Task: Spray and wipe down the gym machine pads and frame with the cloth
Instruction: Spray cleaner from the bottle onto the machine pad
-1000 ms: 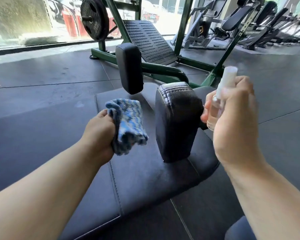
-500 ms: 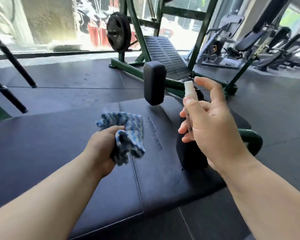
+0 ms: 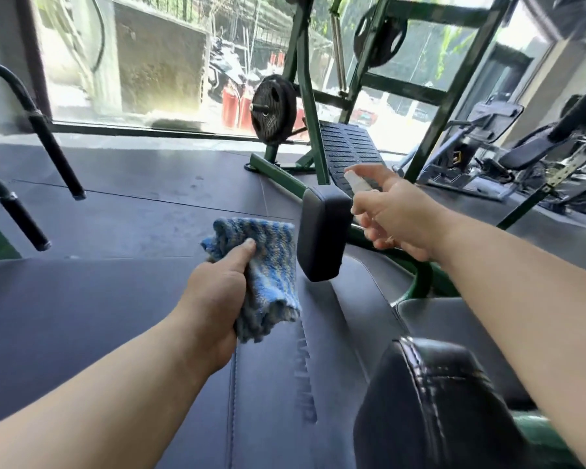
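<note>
1. The cloth is gripped by the left hand over the seat pad.
2. The spray bottle is held by the right hand, just beside the roller pad.
3. Bare seat surface is seen left of the left hand.

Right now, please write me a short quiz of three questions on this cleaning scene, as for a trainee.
1. True or false: the left hand grips the blue cloth.
2. What does the right hand hold? A: a spray bottle. B: a brush. C: a sponge.
3. Fill in the missing word: the frame of the machine is painted ___.

Key: 1 true; 2 A; 3 green.
</note>
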Available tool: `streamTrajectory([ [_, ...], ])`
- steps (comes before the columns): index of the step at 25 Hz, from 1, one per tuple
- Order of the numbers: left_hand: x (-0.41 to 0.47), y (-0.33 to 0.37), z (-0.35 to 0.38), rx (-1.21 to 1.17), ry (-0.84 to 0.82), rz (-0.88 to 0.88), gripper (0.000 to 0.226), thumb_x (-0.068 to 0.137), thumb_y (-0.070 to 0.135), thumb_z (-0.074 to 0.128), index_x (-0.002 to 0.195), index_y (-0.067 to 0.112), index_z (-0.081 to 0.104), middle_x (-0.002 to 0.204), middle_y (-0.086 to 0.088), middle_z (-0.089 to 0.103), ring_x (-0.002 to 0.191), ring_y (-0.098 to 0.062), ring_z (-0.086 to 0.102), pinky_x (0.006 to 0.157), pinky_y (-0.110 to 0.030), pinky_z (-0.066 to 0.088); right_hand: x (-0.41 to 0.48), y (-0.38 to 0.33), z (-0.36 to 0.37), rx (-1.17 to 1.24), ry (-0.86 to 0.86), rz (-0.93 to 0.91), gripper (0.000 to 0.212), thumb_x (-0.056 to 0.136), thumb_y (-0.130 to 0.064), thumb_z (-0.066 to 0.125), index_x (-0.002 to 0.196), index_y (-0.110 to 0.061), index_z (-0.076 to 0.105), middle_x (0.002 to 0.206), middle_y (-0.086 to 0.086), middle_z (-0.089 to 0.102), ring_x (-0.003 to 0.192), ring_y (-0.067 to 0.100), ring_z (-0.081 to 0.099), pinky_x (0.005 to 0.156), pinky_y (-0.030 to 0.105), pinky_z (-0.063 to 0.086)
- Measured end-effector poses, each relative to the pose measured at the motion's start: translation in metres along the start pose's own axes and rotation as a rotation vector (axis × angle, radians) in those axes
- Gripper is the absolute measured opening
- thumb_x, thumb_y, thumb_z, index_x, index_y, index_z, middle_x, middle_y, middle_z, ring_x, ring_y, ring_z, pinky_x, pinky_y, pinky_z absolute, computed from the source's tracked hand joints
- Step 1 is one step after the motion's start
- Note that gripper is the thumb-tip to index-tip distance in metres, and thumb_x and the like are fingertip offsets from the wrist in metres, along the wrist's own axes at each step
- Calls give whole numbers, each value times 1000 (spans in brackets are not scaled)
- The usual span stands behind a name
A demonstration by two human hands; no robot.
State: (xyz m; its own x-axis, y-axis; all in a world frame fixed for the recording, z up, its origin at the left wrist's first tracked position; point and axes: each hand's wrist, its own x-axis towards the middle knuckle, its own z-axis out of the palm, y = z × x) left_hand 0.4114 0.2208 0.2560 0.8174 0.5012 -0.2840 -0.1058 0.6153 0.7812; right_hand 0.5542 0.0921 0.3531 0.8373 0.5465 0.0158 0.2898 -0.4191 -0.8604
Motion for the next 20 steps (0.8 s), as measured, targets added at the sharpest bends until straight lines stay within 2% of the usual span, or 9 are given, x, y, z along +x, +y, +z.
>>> streamTrajectory([
  [2, 22, 6, 15, 9, 21, 25, 30, 94, 32, 56, 109, 7, 63, 91, -11, 74, 61, -24, 69, 45, -32, 53, 30, 6, -9, 37, -6, -5, 30, 92, -21, 53, 117, -39, 52, 67, 0, 45, 44, 11, 36, 40, 20, 33],
  [6, 51, 0, 32, 31, 68, 12, 30, 93, 32, 58, 104, 5, 63, 87, -13, 74, 60, -26, 70, 51, -41, 56, 68, 22, -26, 87, 7, -24, 34, 91, -13, 54, 124, -23, 56, 71, 6, 51, 49, 13, 46, 43, 23, 41],
  [9, 65, -15, 41, 20, 70, -19, 32, 93, 34, 58, 108, 7, 62, 87, -14, 74, 58, -27, 69, 46, -38, 54, 83, 33, -36, 77, -49, -43, 35, 90, -12, 51, 121, -28, 58, 69, 7, 56, 44, 14, 45, 37, 21, 33],
  [12, 73, -23, 45, 23, 83, -18, 33, 93, 35, 57, 111, 8, 63, 93, -13, 73, 69, -29, 71, 50, -39, 56, 90, 40, -36, 46, -104, -20, 22, 92, -23, 57, 113, -28, 61, 66, 6, 49, 42, 13, 35, 37, 17, 24],
  [15, 76, -22, 46, 18, 75, 7, 29, 93, 32, 57, 110, 10, 63, 94, -11, 74, 75, -28, 72, 55, -40, 59, 95, 45, -34, 41, -59, -33, 19, 93, -25, 55, 110, -29, 61, 65, 4, 47, 40, 12, 34, 36, 17, 25],
  [17, 74, -20, 46, 14, 51, 28, 26, 94, 31, 57, 109, 11, 64, 92, -9, 74, 75, -26, 72, 56, -37, 59, 98, 43, -33, -104, 16, -114, 20, 92, -26, 54, 110, -35, 60, 64, 0, 49, 40, 11, 39, 38, 21, 33],
  [20, 76, -25, 42, 30, 52, 35, 29, 93, 32, 58, 111, 10, 63, 94, -10, 74, 79, -28, 72, 65, -41, 59, 101, 38, -30, -526, 141, -250, 28, 89, -27, 52, 113, -40, 55, 69, -13, 51, 58, 8, 52, 62, 23, 41],
])
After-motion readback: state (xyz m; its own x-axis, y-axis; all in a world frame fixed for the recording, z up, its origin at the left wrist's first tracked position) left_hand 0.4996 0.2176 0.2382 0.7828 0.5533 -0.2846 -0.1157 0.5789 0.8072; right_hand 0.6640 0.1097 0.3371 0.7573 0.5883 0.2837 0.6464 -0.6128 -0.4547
